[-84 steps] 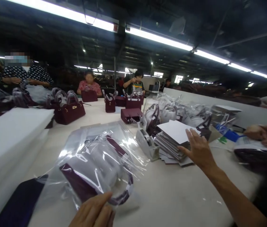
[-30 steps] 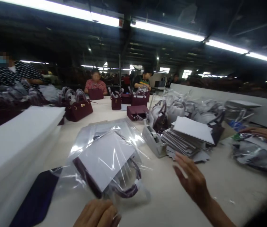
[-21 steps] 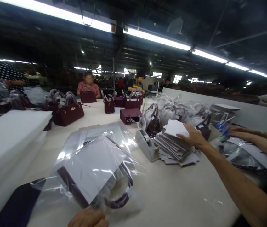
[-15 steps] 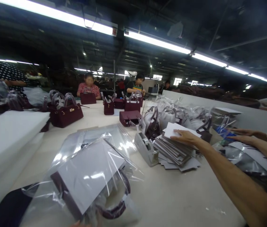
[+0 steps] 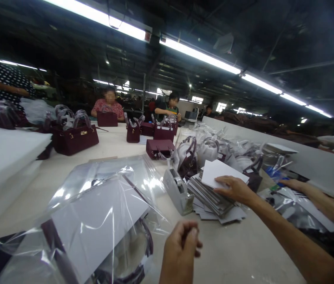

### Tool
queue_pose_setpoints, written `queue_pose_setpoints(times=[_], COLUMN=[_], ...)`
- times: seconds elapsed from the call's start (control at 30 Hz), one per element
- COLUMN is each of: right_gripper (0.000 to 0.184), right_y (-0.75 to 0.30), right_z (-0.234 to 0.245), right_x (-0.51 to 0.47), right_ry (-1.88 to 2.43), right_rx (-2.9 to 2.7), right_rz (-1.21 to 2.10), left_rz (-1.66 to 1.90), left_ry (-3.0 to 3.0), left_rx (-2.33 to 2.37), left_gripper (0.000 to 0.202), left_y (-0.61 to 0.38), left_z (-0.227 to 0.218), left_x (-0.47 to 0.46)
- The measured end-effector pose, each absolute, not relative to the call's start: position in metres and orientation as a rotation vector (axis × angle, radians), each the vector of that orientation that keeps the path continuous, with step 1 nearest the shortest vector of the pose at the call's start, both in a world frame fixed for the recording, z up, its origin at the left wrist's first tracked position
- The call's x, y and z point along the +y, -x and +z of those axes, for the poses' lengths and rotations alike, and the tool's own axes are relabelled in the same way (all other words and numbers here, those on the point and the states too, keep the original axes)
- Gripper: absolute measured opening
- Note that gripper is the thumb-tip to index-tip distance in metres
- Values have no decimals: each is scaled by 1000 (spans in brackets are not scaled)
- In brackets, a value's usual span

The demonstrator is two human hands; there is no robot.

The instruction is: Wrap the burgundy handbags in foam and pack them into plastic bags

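Note:
My right hand (image 5: 236, 190) reaches to the pile of boards (image 5: 214, 199), its fingers over the near edge of the top white board (image 5: 221, 170) and its thumb at the side, gripping it. My left hand (image 5: 181, 246) is raised over the table, just before the pile, fingers curled in toward the thumb with nothing visible in them. To its left lies a dark red handbag (image 5: 55, 244) in a clear plastic bag (image 5: 80, 236). A white sheet (image 5: 99, 221) covers the handbag's side, and its wrapped handles point toward me.
A grey tape dispenser (image 5: 179, 193) stands left of the pile. Wrapped handbags (image 5: 211, 148) crowd behind it. White foam sheets (image 5: 10, 144) are stacked at left, near another dark red handbag (image 5: 75, 138). At right, another person's hand (image 5: 295, 184) works over plastic. More people sit across the table.
My left hand has come up from the bottom edge, away from the bagged handbag, toward the pile. My right hand stays at the top board, which has turned slightly. The view has shifted a little.

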State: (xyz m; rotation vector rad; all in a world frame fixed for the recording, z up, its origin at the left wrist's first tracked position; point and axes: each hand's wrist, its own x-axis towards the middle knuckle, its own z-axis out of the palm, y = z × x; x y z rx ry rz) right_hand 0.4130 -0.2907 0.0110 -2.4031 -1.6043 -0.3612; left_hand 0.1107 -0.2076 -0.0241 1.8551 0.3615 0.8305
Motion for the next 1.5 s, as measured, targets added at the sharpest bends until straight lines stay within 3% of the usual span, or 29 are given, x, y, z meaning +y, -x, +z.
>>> queue_pose_setpoints(times=[0.1, 0.37, 0.63, 0.7, 0.77, 0.83, 0.9, 1.0, 1.17, 1.23, 1.33, 1.5], right_gripper=[41, 43, 37, 32, 33, 41, 48, 46, 19, 22, 42, 49], right_y=[-417, -419, -420, -413, -400, -384, -370, -369, -405, -402, -363, -267], right_z=[8, 1, -1, 10, 30, 51, 65, 56, 16, 22, 46, 36], right_x=[-293, -299, -299, -307, -320, -334, -342, -336, -316, -317, -328, -336], right_ry=[2373, 2324, 2277, 2246, 2154, 1995, 1875, 1857, 1974, 1919, 1799, 1578], right_rx=[-1605, -1579, -1601, -1570, -1506, -1447, -1462, -1527, -1617, -1608, -1678, -2037], right_rz=[-389, -430, -505, -769, -1254, -1687, -1843, -1830, -1765, -1788, -1683, -1081], left_rz=[718, 689, 733, 748, 803, 831, 738, 504, 408, 409, 423, 326], left_ry=[-1459, -1473, -1576, -1596, -1626, -1601, -1460, -1225, -1182, -1164, -1056, -483], left_rx=[578, 455, 294, 261, 265, 285, 312, 347, 389, 375, 309, -74], left_gripper=[37, 64, 49, 42, 36, 45, 50, 45, 37, 37, 49, 76], left_y=[-185, -280, -286, -283, -276, -267, -260, -254, -238, -224, -199, -162], left_z=[-17, -4, 14, 18, 20, 20, 18, 12, -3, -4, 7, 31], left_x=[-188, -168, -180, -184, -188, -192, -197, -205, -218, -217, -210, -209])
